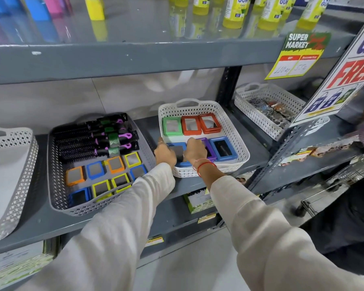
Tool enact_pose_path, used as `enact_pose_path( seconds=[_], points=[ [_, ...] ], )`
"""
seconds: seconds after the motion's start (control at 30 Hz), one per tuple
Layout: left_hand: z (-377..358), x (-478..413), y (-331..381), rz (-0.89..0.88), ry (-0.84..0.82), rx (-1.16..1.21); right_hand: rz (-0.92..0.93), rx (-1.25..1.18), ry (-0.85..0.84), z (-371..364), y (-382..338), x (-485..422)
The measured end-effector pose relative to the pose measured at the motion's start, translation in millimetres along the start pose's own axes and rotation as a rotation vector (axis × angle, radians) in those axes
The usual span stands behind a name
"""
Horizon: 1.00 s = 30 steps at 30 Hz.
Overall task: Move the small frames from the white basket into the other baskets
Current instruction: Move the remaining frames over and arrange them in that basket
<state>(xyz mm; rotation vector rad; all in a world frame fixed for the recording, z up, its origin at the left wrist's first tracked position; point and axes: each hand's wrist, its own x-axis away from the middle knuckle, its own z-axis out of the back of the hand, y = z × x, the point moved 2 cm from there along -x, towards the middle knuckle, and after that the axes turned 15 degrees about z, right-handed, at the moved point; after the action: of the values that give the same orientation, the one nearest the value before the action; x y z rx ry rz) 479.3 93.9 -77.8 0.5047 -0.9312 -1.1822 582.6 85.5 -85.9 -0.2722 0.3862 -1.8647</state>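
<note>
The white basket point(235, 133) stands on the grey shelf and holds several small frames: a green frame point(172, 126), two orange ones point(191, 125), a purple frame point(209, 151) and a blue frame point(223, 148). Both hands reach into its near left corner. My left hand point(164, 153) and my right hand point(194, 151) are closed on the two sides of another blue frame point(180, 152), which is partly hidden by them. To the left, a grey basket point(57, 181) holds several small orange, blue and yellow frames point(95, 169) in front of black hairbrushes point(97, 139).
A second grey basket point(15, 185) lies at the far left. Another white basket point(267, 97) with packets sits on the right shelf behind a "FREE" sign point(345, 80). An upper shelf point(135, 57) with bottles hangs overhead. A black upright post point(227, 87) separates the shelves.
</note>
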Motion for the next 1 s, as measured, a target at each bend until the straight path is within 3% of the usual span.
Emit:
enact_pose_path(
  seconds=[0.33, 0.57, 0.83, 1.0],
  points=[
    [2.8, 4.5, 5.7, 0.031, 0.008, 0.031, 0.055, -0.09, 0.173, 26.9, 15.1, -0.3],
    [13.2, 4.4, 16.8, 0.049, -0.012, -0.141, -0.051, 0.11, 0.255, 68.0, 61.5, 9.7],
    [10.3, 6.8, 16.7, 0.081, -0.017, -0.32, -0.18, 0.267, 0.292, 76.8, 95.1, 24.6],
    [7.3, 10.0, 16.1, 0.083, 0.019, -0.322, -0.277, 0.137, 0.196, 76.6, 114.9, 27.2]
  ],
)
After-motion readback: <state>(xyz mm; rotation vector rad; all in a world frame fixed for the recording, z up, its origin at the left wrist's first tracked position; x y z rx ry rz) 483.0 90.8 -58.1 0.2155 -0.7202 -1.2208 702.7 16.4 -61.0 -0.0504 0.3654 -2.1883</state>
